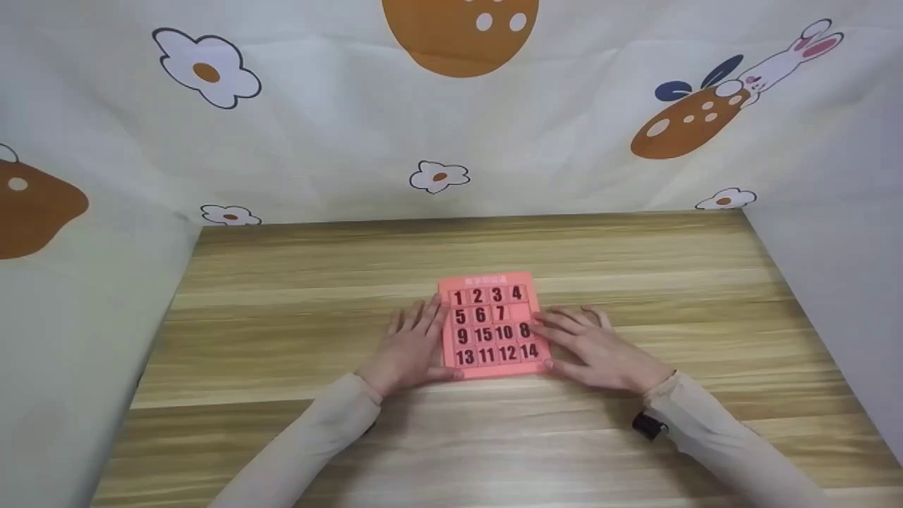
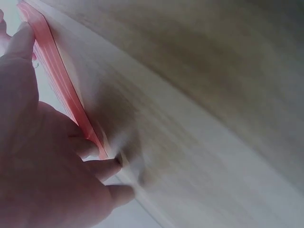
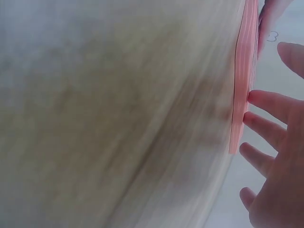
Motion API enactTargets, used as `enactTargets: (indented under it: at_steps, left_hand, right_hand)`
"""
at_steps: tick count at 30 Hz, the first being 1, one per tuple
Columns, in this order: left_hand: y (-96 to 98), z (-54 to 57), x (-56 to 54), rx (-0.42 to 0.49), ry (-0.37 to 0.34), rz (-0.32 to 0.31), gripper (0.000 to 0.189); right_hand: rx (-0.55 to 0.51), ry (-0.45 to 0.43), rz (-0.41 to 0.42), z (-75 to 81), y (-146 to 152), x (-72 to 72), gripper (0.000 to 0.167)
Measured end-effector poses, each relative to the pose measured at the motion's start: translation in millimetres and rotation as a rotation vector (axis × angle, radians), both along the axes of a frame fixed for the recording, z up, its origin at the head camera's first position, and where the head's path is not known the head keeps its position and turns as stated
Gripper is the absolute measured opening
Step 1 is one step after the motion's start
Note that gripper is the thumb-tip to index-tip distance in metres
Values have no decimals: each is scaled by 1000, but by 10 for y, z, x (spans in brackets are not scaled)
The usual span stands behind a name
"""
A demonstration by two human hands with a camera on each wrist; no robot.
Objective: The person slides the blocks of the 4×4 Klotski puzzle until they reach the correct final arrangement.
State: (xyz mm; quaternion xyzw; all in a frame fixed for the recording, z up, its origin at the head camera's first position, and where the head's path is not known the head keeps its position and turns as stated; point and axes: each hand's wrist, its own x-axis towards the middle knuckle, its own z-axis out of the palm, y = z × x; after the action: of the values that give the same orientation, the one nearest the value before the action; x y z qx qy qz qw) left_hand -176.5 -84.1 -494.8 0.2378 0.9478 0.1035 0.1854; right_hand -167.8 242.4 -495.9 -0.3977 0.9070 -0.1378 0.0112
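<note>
A pink number slide puzzle (image 1: 494,370) lies flat on the table, slightly rotated in the head view. Its top row reads 1, 2, 3, 4; the second has 5, 6, 7 and a gap at the right end. Below come 9, 15, 10, 8, then 13, 11, 12, 14. My left hand (image 1: 405,354) rests along the left edge, fingers extended and thumb at the lower left corner. Spread fingers of my right hand (image 1: 600,354) reach the right edge, fingertips beside the gap and the 8 tile. Both wrist views show the puzzle's pink side (image 3: 241,80) close to the fingers.
The wooden table (image 1: 296,282) extends around the puzzle on all sides. A pale cloth (image 1: 317,141) printed with flowers, a rabbit and orange-brown shapes rises behind it and at the left. A black device (image 1: 647,426) sits under the right wrist.
</note>
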Motion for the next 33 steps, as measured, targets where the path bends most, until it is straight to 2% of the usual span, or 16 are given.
enactTargets:
  at_steps: [7, 12, 19, 24, 29, 33]
  left_hand:
    - [28, 59, -109, -19, -28, -12, 115]
    - [45, 53, -166, -4, -57, -23, 115]
    - [32, 46, -184, 3, -69, -43, 114]
    - [22, 54, -182, 2, -62, -43, 114]
    - [29, 61, -180, 2, -65, -44, 114]
    - [40, 76, -178, -1, -85, -40, 113]
  right_hand:
    - [12, -31, -35, -2, -1, -34, 58]
    - [8, -22, -50, -2, -19, -36, 61]
    - [9, 14, -20, 13, -45, -21, 62]
    - [22, 48, 13, 90, -166, -41, 59]
    - [34, 89, -24, 136, -273, -81, 50]
    - [41, 83, -43, 114, -241, -70, 44]
